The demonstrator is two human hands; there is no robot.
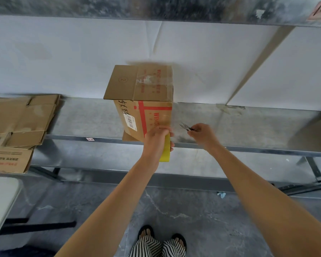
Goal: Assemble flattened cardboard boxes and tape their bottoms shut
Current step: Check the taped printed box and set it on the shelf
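Fingers of left hand are gripping yellow tape roll beside brown cardboard box, frame centre, flaps closed, standing on grey metal shelf; right hand is pinching small snips.

Both arms bare and extended forward, wide apart at the elbows, converging toward the hands. Left grip: knuckles up, fingers curled round a yellow tape roll. Right grip: near the left, not touching it, fingertips pinching small snips.
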